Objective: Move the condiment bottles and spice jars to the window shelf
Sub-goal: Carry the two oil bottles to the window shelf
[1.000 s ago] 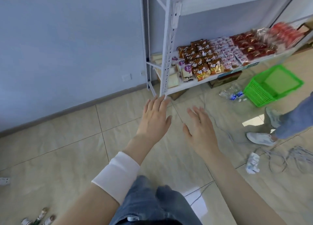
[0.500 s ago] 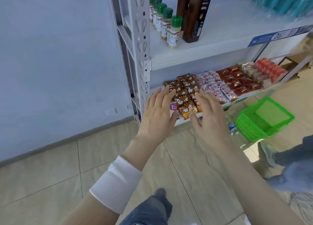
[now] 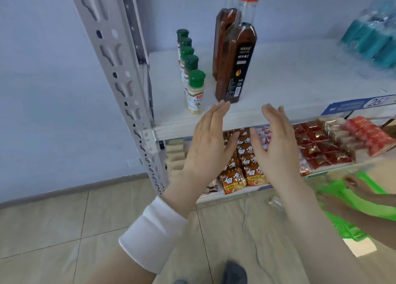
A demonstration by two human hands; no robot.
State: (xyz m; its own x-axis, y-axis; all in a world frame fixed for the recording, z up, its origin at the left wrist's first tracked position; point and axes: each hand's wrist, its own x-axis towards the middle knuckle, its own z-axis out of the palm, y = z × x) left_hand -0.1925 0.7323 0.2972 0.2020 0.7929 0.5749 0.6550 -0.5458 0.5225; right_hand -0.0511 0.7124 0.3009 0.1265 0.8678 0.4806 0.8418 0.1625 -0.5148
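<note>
On the white shelf board (image 3: 300,78) stand several spice jars (image 3: 194,91) with green caps in a row running back from the front edge. Right of them stand two dark condiment bottles (image 3: 237,63) with orange caps, one behind the other. My left hand (image 3: 209,142) and my right hand (image 3: 276,142) are raised just below and in front of the front bottle. Their palms face each other, fingers straight, and they hold nothing. My left fingertips reach the shelf's front edge near the bottle's base.
A grey perforated upright (image 3: 120,76) frames the shelf on the left. Snack packets (image 3: 246,168) fill the lower shelf. Blue wrapped packs (image 3: 372,41) sit at the shelf's far right. Another person's arms (image 3: 353,200) reach over a green basket (image 3: 351,208) on the tiled floor.
The view has risen from the floor to the shelf with the bottles. Both hands have lifted from near the lower shelf to the upper shelf's edge and turned palms inward.
</note>
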